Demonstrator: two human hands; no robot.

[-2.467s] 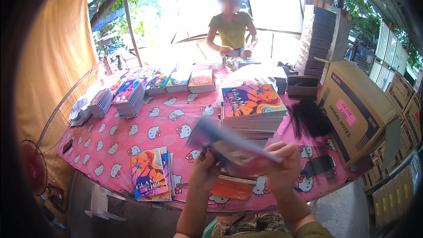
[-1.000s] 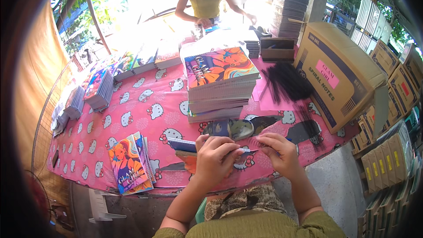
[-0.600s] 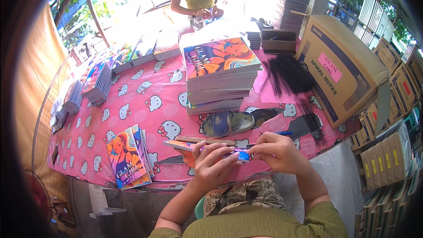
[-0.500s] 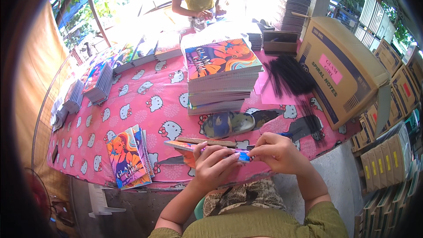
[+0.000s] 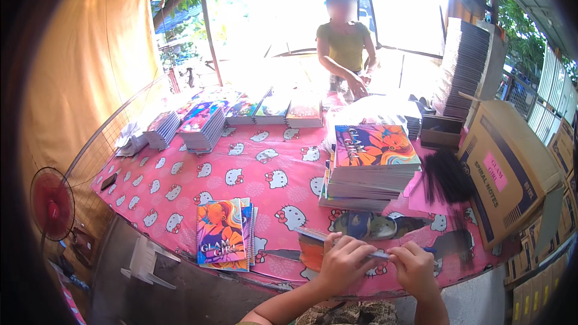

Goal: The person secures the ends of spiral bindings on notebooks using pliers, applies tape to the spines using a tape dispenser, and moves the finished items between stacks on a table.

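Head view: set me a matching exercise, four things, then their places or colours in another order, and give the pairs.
1. Notebook
2. Fan
3. Black coils
4. Carton

A. Red, left of the table
B. Brown, with a pink label
C. Between the left hand and right hand
D. Heaped beside the carton

Pairs: 1-C, 2-A, 3-D, 4-B

I see lettering (image 5: 218,247) on notebooks (image 5: 220,225) left of the left hand (image 5: 348,262), on a carton (image 5: 509,186) and its pink label (image 5: 495,170) beyond the right hand (image 5: 415,269)
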